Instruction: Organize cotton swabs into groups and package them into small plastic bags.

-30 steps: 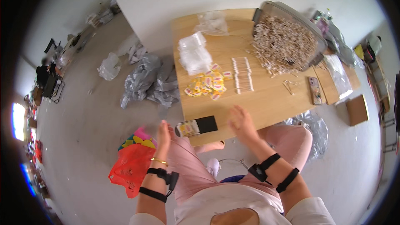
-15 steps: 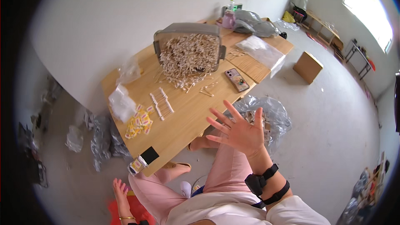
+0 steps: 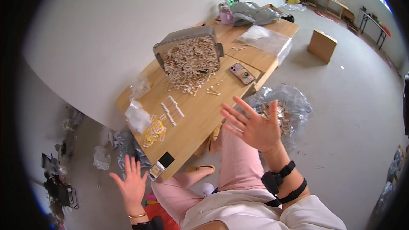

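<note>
**Both hands lifted open beside the low wooden table**

The low wooden table [image 3: 200, 119] is running along the white wall, and the grey bin [image 3: 189, 55] heaped with small wooden pieces is sitting near its far end, seemingly as the stock. Loose pieces are spilling from it toward the phone [image 3: 242, 73]. White sticks [image 3: 172, 110] are lying in rows mid-table, yellow tags [image 3: 154, 130] nearer the corner. The right hand [image 3: 253, 124] is hovering off the table's near edge, fingers spread, grasping nothing. The left hand [image 3: 132, 183] is hanging below the near corner, likewise splayed and empty
</note>
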`<state>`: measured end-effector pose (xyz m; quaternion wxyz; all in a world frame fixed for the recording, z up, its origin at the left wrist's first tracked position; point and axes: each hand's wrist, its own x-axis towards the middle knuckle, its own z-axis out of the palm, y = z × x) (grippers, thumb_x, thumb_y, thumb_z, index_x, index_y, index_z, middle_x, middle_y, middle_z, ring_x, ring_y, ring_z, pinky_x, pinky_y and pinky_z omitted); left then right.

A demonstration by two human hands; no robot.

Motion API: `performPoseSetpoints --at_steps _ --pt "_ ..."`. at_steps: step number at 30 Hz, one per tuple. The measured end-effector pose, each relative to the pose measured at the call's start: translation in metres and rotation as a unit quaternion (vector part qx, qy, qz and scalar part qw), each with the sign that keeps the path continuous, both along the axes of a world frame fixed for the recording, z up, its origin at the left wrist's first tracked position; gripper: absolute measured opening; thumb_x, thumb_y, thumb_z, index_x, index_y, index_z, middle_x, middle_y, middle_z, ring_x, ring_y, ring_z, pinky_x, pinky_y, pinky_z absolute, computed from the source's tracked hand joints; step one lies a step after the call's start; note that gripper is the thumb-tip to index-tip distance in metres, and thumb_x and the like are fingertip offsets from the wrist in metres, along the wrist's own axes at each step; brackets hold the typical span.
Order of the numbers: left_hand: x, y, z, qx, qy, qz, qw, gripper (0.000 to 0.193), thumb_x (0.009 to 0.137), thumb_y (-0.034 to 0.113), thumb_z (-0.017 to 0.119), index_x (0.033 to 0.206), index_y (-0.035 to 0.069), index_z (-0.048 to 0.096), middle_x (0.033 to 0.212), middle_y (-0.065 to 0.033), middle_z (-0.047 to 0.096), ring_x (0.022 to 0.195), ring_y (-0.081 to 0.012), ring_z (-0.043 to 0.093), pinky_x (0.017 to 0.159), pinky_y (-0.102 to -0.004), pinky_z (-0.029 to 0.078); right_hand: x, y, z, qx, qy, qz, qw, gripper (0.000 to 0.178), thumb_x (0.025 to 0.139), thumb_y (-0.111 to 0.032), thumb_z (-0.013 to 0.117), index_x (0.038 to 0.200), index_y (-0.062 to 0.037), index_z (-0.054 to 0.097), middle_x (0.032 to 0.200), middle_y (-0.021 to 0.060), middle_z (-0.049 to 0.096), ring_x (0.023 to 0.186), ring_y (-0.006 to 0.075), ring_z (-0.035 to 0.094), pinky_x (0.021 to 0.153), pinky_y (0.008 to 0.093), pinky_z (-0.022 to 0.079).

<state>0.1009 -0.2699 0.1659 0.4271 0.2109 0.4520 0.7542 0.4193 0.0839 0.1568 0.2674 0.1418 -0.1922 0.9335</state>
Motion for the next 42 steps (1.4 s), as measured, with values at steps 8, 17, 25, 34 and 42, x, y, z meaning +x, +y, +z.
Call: performPoseSetpoints --at_steps 8,17,25,34,42 --pt "0.060 0.083 0.069 0.189 -0.211 -0.106 0.953 0.108 0.087 0.089 0.030 0.166 0.019 0.005 0.172 -0.0154 -0.005 0.158 -0.0326 -0.008 0.122 -0.0624 -0.007 0.019 0.003 -0.023 -0.028 -0.020 -0.025 0.999 0.109 0.096 -0.080 0.031 0.159 0.0079 0.013 0.167 0.0276 0.011 0.157 0.0363 0.013 0.128 0.0472 0.014" --pt "0.051 0.089 0.067 0.222 -0.167 -0.177 0.944 0.108 0.092 0.084 0.029 0.165 0.008 0.003 0.171 -0.0214 -0.001 0.158 -0.0353 -0.001 0.126 -0.0565 0.001 0.003 0.004 -0.034 0.017 -0.023 -0.008 1.000 0.108 0.098 -0.077 0.029 0.159 0.0085 0.009 0.167 0.0287 0.007 0.157 0.0367 0.011 0.128 0.0474 0.013" --pt "0.034 0.076 0.034 0.044 -0.152 -0.040 0.987 0.076 0.106 0.051 0.041 0.155 -0.006 0.031 0.162 -0.0239 0.034 0.149 -0.0345 0.036 0.125 -0.0485 0.026 -0.007 -0.001 -0.052 -0.001 -0.046 0.044 0.998 0.106 0.098 -0.077 0.028 0.158 0.0104 0.015 0.166 0.0291 0.017 0.154 0.0375 0.022 0.126 0.0465 0.021" --pt "0.008 0.051 -0.019 -0.105 -0.055 0.133 0.984 0.047 0.103 0.038 0.055 0.136 0.005 0.057 0.134 -0.0116 0.062 0.113 -0.0209 0.062 0.103 -0.0377 0.048 -0.047 0.005 -0.079 0.008 -0.139 0.067 0.988 0.093 0.105 -0.067 0.022 0.156 0.0107 0.022 0.164 0.0263 0.027 0.153 0.0345 0.027 0.127 0.0454 0.020" --pt "-0.015 0.054 -0.047 -0.185 0.086 0.279 0.938 0.033 0.101 0.030 0.064 0.125 0.007 0.066 0.117 -0.0075 0.070 0.097 -0.0144 0.064 0.091 -0.0300 0.047 -0.110 0.045 -0.146 -0.061 -0.426 -0.048 0.901 0.043 0.103 -0.036 0.054 0.130 -0.0037 0.060 0.127 0.0090 0.063 0.122 0.0222 0.057 0.108 0.0382 0.041"
